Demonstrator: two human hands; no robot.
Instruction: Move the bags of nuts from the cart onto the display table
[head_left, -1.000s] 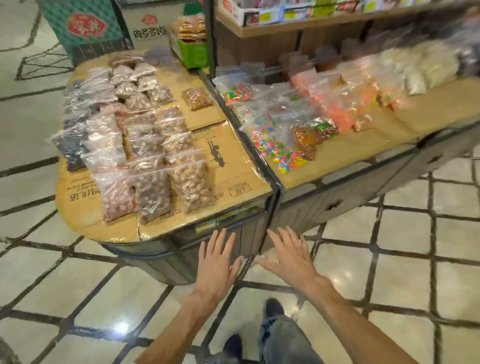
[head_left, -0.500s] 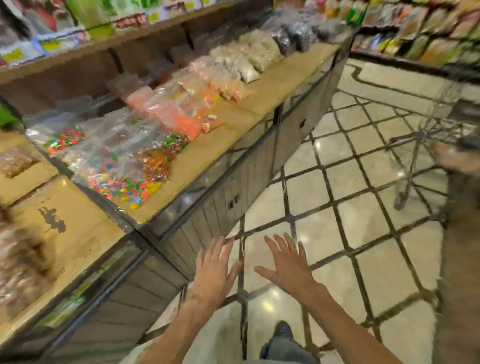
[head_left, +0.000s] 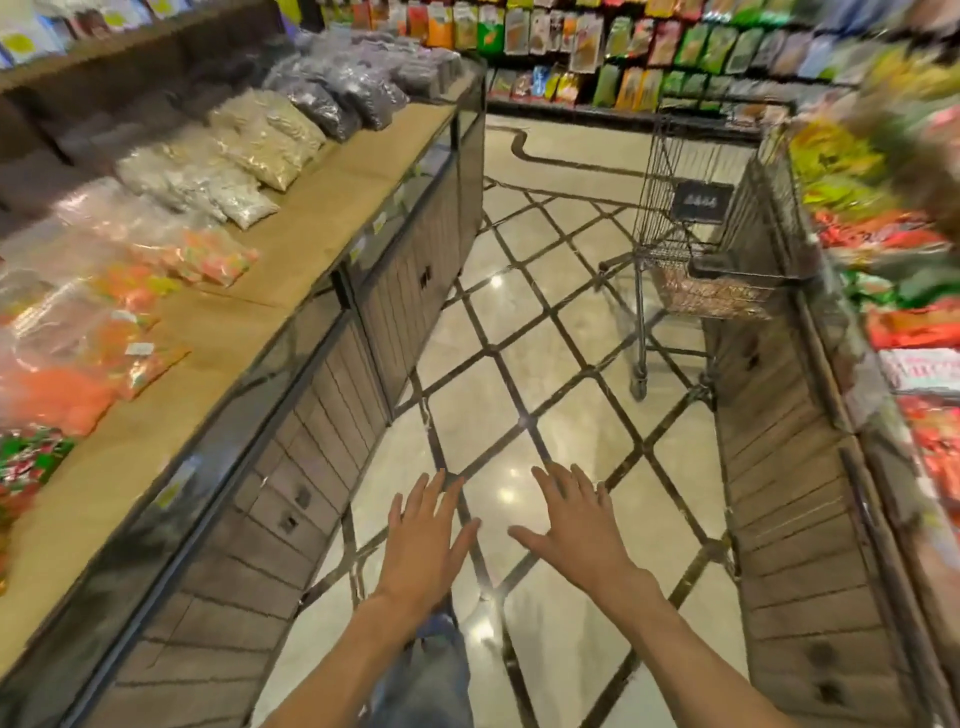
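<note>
Hovering palm-down over the floor (head_left: 483, 332), left hand (head_left: 423, 540) and right hand (head_left: 576, 525), fingers splayed, empty.

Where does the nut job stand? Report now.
Done: cannot tell, the nut table is out of view. In hand: nothing; left hand and right hand are open and empty. Left: bags still lie in the cart ahead.

Shop: stocked shelves (head_left: 649, 47), cart (head_left: 696, 218).
</note>
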